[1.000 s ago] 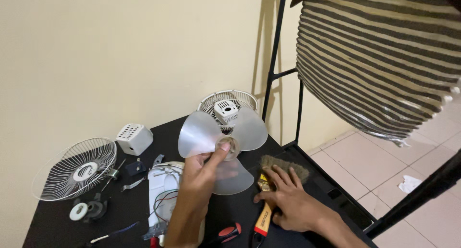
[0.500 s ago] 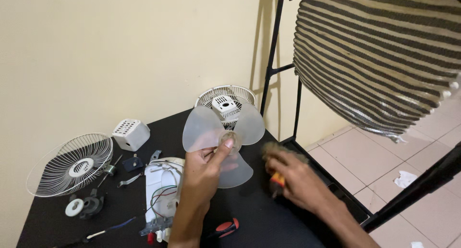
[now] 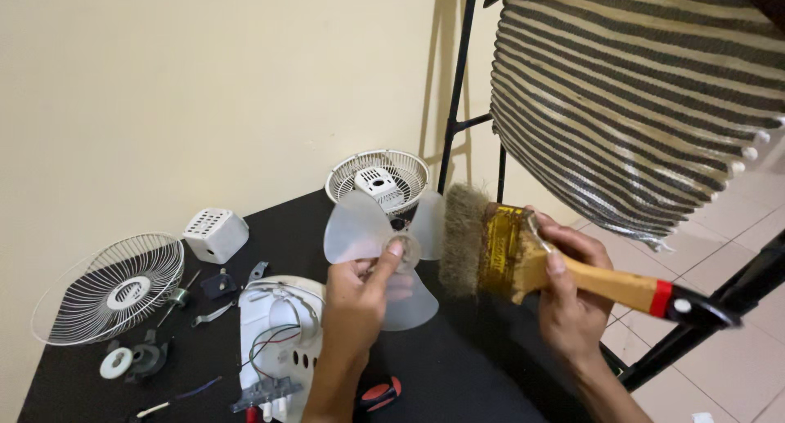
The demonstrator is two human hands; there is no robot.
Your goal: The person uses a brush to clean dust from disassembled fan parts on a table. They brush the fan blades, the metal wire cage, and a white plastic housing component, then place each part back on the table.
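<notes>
Left hand point(image 3: 360, 288) is pinching the clear fan blade point(image 3: 384, 247) by its hub, up over the black tabletop point(image 3: 474, 374); right hand point(image 3: 564, 300) is gripping a wide paintbrush point(image 3: 523, 255), bristles touching the blade's edge.

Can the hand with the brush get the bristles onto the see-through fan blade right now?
Probably yes. The right hand holds the brush with its bristles right beside the fan blade, which the left hand holds up. Nothing sits between them.

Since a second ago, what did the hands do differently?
The right hand lifted the paintbrush off the black table and brought its bristles up beside the fan blade. The left hand still holds the blade up; the wire grilles stayed put.
</notes>
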